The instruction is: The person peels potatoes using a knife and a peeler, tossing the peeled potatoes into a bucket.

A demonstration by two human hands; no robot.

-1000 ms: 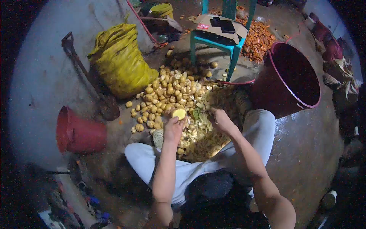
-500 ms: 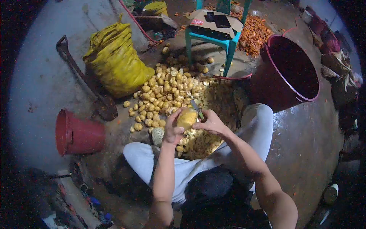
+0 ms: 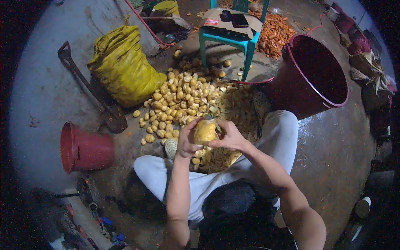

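Note:
Between my two hands, over my crossed legs, is a large yellow-brown potato (image 3: 205, 132) with a pale, peeled-looking top. My left hand (image 3: 188, 139) wraps round its left side, fingers closed on it. On the other side my right hand (image 3: 228, 136) grips a small knife (image 3: 218, 127) with a greenish handle; its thumb presses near the potato's lower edge. The blade lies at the top of the potato and is mostly hidden. Just beyond my hands a heap of potatoes (image 3: 183, 96) covers the floor, with peelings (image 3: 237, 112) to its right.
A yellow sack (image 3: 125, 66) and a shovel (image 3: 85, 81) are at the left, with a red bucket (image 3: 91, 148) nearer me. A large dark-red tub (image 3: 287, 91) stands at the right. Behind the heap is a green chair (image 3: 227, 39) holding cardboard and dark devices; orange pieces (image 3: 275, 35) lie behind it.
The potato has been turned more upright in my hands. The knife blade, plainly visible above it before, has dropped against its top. The view has shifted slightly.

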